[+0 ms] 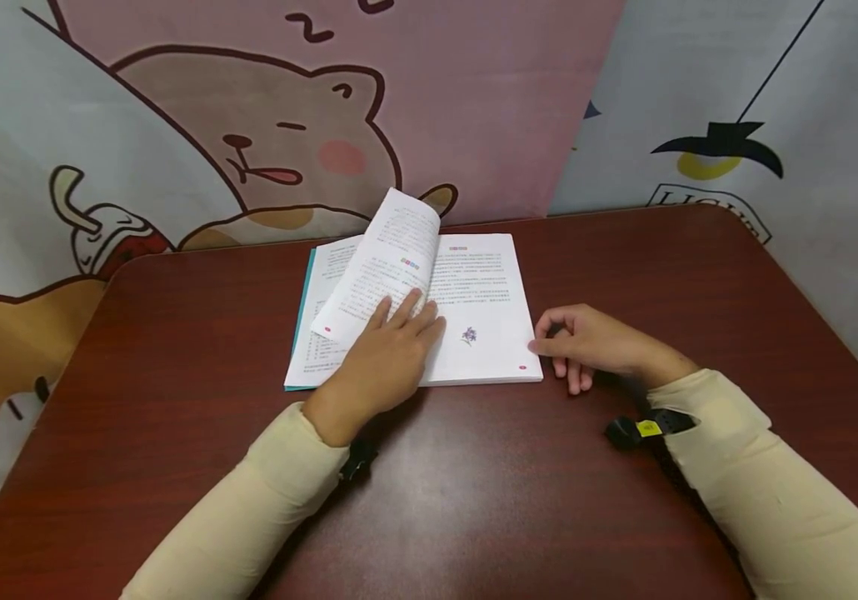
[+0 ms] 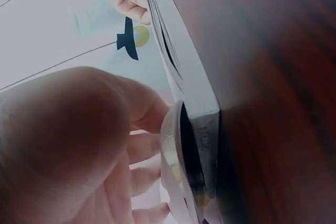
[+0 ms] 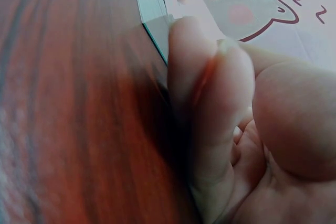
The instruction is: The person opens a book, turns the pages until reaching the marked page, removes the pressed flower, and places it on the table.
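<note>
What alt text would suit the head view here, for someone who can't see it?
An open book lies on a dark reddish-brown table, one page curling up from it. A person's left hand touches that page with fingers extended, and the right hand is at the book's right edge. Behind is a cartoon-print backdrop.

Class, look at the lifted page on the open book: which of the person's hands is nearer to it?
Left. The left hand touches the lower part of the lifted page; the right hand is farther off, at the right edge of the open book.
</note>
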Motion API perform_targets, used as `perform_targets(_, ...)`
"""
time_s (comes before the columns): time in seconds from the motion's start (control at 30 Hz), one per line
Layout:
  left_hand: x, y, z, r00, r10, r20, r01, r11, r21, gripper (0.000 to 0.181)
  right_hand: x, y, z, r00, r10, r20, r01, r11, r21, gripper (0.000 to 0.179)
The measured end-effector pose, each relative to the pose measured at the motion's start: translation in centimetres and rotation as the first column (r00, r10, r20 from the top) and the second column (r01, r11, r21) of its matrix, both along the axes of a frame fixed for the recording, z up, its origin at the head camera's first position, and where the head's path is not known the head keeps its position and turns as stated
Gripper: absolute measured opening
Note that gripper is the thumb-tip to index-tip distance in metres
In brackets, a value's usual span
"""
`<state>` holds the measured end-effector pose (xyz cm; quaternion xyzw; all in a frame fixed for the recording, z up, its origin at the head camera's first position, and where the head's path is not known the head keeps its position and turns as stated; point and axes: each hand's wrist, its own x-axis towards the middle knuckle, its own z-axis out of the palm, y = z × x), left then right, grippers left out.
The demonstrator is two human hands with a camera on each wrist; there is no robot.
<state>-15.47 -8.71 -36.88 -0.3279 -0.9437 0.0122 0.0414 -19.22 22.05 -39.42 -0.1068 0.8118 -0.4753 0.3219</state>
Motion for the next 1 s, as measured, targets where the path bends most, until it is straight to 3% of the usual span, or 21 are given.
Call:
perform_targets(0.23,0.02,-0.06,0.11,0.994,0.057,0.088,-0.057,0.998,-0.008,0.049,-0.01,0.04,-0.02,1.0,0.002,0.004,-0.002,1.0,-0.008,0.027)
perform_targets(0.4,-0.03,-0.07,0.03,0.991,0.062,0.12,-0.061,0.998,-0.013,0.05,0.01,0.04,0.01,1.0,0.001,0.005,-0.001,1.0,-0.007,0.027)
perform_targets(0.73,-0.14,-0.05,-0.21,0.993,0.047,0.11,-0.048,0.999,0.009,0.05,-0.07,0.03,-0.02,1.0,-0.005,0.011,0.005,1.0,0.003,0.028)
perform_targets(1.0,-0.17,0.0,-0.01,0.981,0.047,0.189,-0.045,0.999,-0.012,0.056,-0.1,-0.09,0.22,1.0,0.002,0.009,-0.002,1.0,0.01,0.029)
